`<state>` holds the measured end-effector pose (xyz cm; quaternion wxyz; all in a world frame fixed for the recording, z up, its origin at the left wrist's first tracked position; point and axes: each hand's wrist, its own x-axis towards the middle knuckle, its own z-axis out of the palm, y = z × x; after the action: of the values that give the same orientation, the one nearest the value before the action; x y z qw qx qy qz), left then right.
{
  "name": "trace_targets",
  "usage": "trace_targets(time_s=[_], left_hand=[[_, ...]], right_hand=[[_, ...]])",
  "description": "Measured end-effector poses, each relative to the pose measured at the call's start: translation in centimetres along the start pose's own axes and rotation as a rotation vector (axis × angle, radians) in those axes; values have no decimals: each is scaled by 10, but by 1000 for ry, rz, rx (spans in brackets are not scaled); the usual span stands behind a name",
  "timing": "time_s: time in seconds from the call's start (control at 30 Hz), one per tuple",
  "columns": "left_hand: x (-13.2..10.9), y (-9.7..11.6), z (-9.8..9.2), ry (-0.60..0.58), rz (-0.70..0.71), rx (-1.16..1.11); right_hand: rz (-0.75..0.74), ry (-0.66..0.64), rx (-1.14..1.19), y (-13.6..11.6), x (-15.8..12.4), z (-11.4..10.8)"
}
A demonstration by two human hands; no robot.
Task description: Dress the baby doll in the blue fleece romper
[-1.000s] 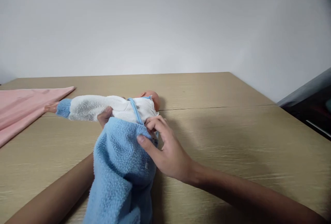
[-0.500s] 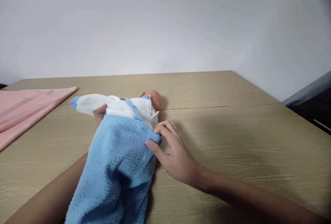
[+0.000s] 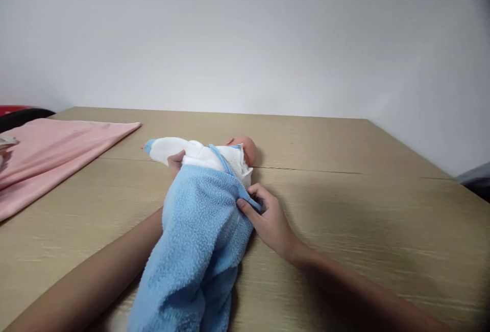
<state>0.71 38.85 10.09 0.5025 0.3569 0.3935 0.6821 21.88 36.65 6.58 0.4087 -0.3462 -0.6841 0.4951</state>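
A baby doll (image 3: 247, 148) lies on the table with its head toward the far side. It wears a white top (image 3: 199, 154) with blue trim and fuzzy blue trousers (image 3: 199, 219). One white sleeve with a blue cuff stretches out to the left. My left hand (image 3: 176, 161) holds the doll's side below that sleeve; most of its fingers are hidden behind the doll. At the waist's right side, my right hand (image 3: 266, 214) pinches the edge of the trousers between thumb and fingers, pulling the fabric a little outward.
A pink cloth (image 3: 65, 153) is spread at the table's left, with a small pale object (image 3: 6, 143) on it, cut off by the frame edge. The wooden table (image 3: 363, 209) has a seam across it. A white wall (image 3: 245, 41) stands behind.
The view has turned left and tilted slightly, so the doll appears farther right. My right hand has closed on the trousers' waist edge and drawn it outward. My left hand keeps its place on the doll.
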Motion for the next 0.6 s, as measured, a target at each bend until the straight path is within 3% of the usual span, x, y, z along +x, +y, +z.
trace_targets(time_s=[0.07, 0.13, 0.37, 0.47, 0.6], left_hand=[[1, 0, -3, -45, -14, 50], [2, 1, -3, 8, 9, 35], [5, 1, 13, 261, 191, 172], [3, -2, 16, 230, 210, 212], [1, 3, 15, 69, 190, 207]], right_hand=[[-97, 176, -177, 2, -3, -1], [-141, 317, -237, 6, -5, -1], [56, 474, 64, 8, -10, -3], [112, 431, 77, -18, -17, -6], [211, 164, 166, -66, -23, -16]])
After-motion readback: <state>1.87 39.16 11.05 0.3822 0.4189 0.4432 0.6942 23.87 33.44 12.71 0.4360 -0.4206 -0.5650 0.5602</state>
